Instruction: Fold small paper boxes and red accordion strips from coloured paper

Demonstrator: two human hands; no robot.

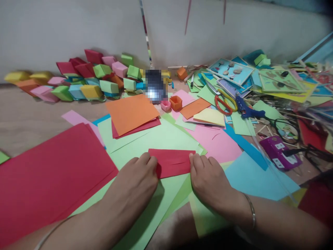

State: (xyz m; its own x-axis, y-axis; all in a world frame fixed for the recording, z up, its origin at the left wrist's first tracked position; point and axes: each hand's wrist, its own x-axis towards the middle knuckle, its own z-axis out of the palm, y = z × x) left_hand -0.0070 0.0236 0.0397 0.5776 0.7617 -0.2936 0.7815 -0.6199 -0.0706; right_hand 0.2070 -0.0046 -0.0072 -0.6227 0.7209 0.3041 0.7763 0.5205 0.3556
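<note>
A folded strip of red paper lies across light green sheets in the middle. My left hand grips its left end, the fingers curled and the thumb hidden. At the right end my right hand is closed on the paper, with the thumb and forefinger at its edge. Creases run along the strip between the hands. Beyond it lie an orange sheet and small open boxes, one orange and one pink.
Large red sheets lie at the left. Several folded paper blocks stand by the wall. Scissors, a blue glue gun with a cord, and a purple box are at the right, among sticks and blue sheets.
</note>
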